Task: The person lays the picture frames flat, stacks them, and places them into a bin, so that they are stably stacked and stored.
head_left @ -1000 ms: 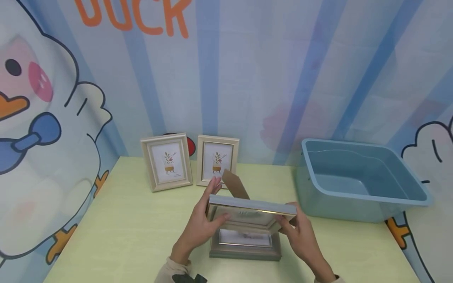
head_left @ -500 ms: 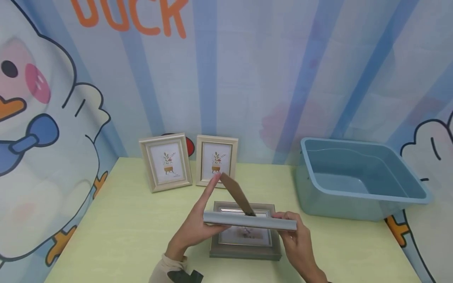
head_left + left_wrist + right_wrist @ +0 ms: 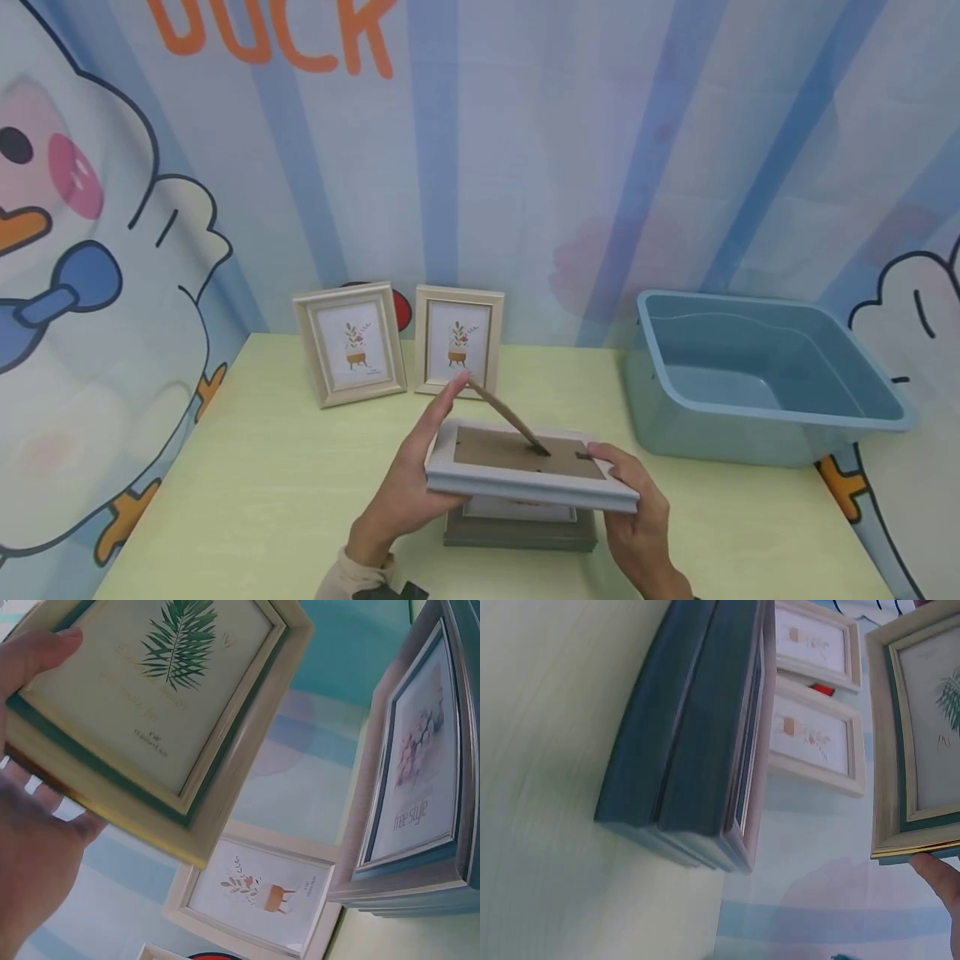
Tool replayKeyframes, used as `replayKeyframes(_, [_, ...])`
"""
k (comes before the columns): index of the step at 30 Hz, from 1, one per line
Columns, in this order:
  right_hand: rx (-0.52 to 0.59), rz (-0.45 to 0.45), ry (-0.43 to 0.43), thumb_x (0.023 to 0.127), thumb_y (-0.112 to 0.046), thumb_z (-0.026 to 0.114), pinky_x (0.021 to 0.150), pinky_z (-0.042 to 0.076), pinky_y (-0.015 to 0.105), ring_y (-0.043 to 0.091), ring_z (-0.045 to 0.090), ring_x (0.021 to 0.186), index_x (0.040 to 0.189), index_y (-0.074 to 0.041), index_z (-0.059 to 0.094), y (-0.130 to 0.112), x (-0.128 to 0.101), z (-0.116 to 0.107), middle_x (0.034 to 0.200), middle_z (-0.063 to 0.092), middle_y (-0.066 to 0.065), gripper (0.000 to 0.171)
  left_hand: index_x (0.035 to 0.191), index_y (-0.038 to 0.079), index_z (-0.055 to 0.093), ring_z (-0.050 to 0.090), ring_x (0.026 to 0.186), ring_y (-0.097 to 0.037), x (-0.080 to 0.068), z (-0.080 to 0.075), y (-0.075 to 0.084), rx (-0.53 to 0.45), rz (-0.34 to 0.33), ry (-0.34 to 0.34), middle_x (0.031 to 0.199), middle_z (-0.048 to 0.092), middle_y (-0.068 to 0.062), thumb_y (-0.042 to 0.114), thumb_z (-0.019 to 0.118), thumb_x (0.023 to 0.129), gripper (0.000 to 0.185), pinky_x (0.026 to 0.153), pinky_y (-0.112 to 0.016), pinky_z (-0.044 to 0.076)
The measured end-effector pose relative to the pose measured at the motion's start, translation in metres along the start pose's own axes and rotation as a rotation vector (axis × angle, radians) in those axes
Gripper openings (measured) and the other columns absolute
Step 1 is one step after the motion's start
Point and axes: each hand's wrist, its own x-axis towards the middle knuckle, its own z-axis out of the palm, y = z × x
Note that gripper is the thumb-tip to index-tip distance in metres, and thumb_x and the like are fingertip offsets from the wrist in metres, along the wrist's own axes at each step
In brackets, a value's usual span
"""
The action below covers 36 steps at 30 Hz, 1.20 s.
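Above the table, both hands hold a picture frame (image 3: 480, 480) with its brown back (image 3: 483, 448) facing up. Its cardboard stand (image 3: 506, 414) is swung out from the back. My left hand (image 3: 411, 485) grips the frame's left end, thumb on the front face, with fingertips at the stand's free end. At the right end, my right hand (image 3: 641, 510) pinches the frame near its corner. The left wrist view shows a green leaf print (image 3: 180, 645) on its front. Under it lies a stack of darker picture frames (image 3: 521, 535), partly covered in the head view.
Two cream picture frames with plant prints, a left one (image 3: 307, 350) and a right one (image 3: 422, 342), stand at the back of the table (image 3: 247, 492). A blue plastic bin (image 3: 712, 437) is at the back right. A printed cloth (image 3: 517, 167) hangs behind.
The held frame has tipped over: its front faced me, then its edge, and now its back shows. Its stand appears more edge-on. Both hands keep their hold.
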Motion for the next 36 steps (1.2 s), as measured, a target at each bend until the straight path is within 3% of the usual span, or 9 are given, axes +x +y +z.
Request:
replayKeyframes(5, [-0.022, -0.022, 0.026, 0.101, -0.018, 0.057, 0.102, 0.048, 0.017, 0.009, 0.063, 0.118, 0.087, 0.01, 0.05, 0.003, 0.001, -0.005, 0.112, 0.069, 0.021, 0.031, 0.155, 0.003, 0.032, 0.034, 0.148, -0.012, -0.003, 0.005, -0.002, -0.003, 0.033, 0.056, 0.157, 0.042, -0.01, -0.009, 0.082, 0.065, 0.104, 0.12, -0.023, 0.028])
replayKeyframes(11, [-0.032, -0.023, 0.039, 0.101, -0.016, 0.056, 0.101, 0.048, 0.017, 0.009, 0.063, 0.117, 0.088, 0.01, 0.05, 0.004, 0.001, -0.006, 0.111, 0.069, 0.021, 0.03, 0.144, -0.006, 0.047, 0.047, 0.139, -0.012, -0.009, 0.009, -0.006, -0.025, 0.191, 0.157, 0.144, 0.056, -0.018, -0.02, 0.078, 0.067, 0.085, 0.115, -0.029, 0.041])
replayKeyframes(14, [-0.025, -0.009, 0.045, 0.101, -0.015, 0.057, 0.1, 0.048, 0.016, 0.008, 0.063, 0.116, 0.087, 0.011, 0.051, 0.004, 0.0, -0.006, 0.11, 0.069, 0.021, 0.029, 0.136, -0.005, 0.057, 0.055, 0.132, -0.011, -0.013, 0.01, -0.007, 0.008, 0.229, 0.211, 0.134, 0.062, -0.021, -0.022, 0.076, 0.068, 0.073, 0.109, -0.029, 0.047])
replayKeyframes(21, [0.013, -0.024, 0.089, 0.099, -0.011, 0.06, 0.099, 0.049, 0.017, 0.01, 0.065, 0.115, 0.085, 0.013, 0.05, 0.005, 0.004, -0.004, 0.109, 0.07, 0.021, 0.03, 0.116, -0.002, 0.072, 0.068, 0.114, -0.013, -0.018, 0.009, -0.004, 0.065, 0.215, 0.276, 0.114, 0.073, -0.019, -0.018, 0.077, 0.071, 0.047, 0.099, -0.025, 0.054])
replayKeyframes(26, [0.012, -0.005, 0.075, 0.098, -0.012, 0.061, 0.098, 0.049, 0.017, 0.009, 0.065, 0.115, 0.087, 0.013, 0.051, 0.005, 0.004, -0.006, 0.109, 0.071, 0.02, 0.029, 0.113, -0.002, 0.072, 0.068, 0.113, -0.013, -0.018, 0.009, -0.004, 0.048, 0.211, 0.276, 0.111, 0.073, -0.02, -0.019, 0.076, 0.072, 0.045, 0.1, -0.026, 0.054])
replayKeyframes(28, [-0.033, 0.04, 0.056, 0.097, -0.014, 0.062, 0.098, 0.048, 0.015, 0.006, 0.064, 0.116, 0.094, 0.012, 0.055, 0.002, 0.004, -0.007, 0.109, 0.07, 0.019, 0.027, 0.113, -0.002, 0.072, 0.068, 0.112, -0.013, -0.016, 0.008, -0.004, 0.056, 0.209, 0.277, 0.11, 0.072, -0.021, -0.018, 0.076, 0.072, 0.044, 0.1, -0.025, 0.054])
replayKeyframes(31, [-0.117, 0.138, 0.017, 0.092, -0.001, 0.066, 0.095, 0.047, 0.01, 0.0, 0.062, 0.116, 0.103, 0.01, 0.06, -0.005, 0.006, -0.007, 0.108, 0.07, 0.019, 0.017, 0.112, -0.002, 0.072, 0.07, 0.108, -0.016, -0.012, 0.008, -0.002, 0.101, 0.195, 0.29, 0.108, 0.073, -0.021, -0.016, 0.076, 0.074, 0.041, 0.098, -0.023, 0.054])
replayKeyframes(36, [-0.198, 0.271, -0.017, 0.077, 0.018, 0.07, 0.088, 0.045, 0.004, -0.009, 0.059, 0.109, 0.108, 0.006, 0.062, -0.014, 0.014, -0.005, 0.103, 0.071, 0.017, 0.034, 0.109, 0.001, 0.072, 0.071, 0.102, -0.02, -0.001, 0.004, 0.004, 0.154, 0.116, 0.287, 0.105, 0.074, -0.015, -0.013, 0.076, 0.077, 0.034, 0.095, -0.026, 0.057])
